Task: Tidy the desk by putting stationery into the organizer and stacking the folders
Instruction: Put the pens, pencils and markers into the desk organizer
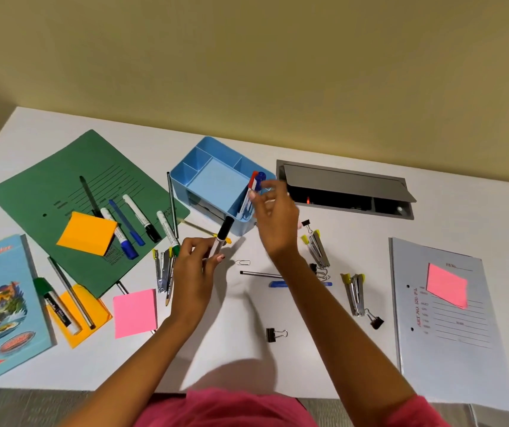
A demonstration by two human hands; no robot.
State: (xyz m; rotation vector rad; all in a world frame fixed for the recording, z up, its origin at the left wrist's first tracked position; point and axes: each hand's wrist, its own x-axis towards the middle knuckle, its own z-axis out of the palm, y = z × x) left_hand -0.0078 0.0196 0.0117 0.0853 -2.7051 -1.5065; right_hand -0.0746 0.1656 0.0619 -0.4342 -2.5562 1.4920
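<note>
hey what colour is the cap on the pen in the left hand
Black. The head view shows the cap at the top of the pen held in the left hand.

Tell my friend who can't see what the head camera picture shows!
A person's left hand holds a black-capped marker while the right hand hovers at a blue organizer with pens in it. Markers, sticky notes, staplers, clips and folders lie scattered over the white desk.

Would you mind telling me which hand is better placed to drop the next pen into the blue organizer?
Left. The left hand already grips a black-capped marker just in front of the blue organizer. The right hand hovers open and blurred beside the pens already standing there, holding nothing.
</note>
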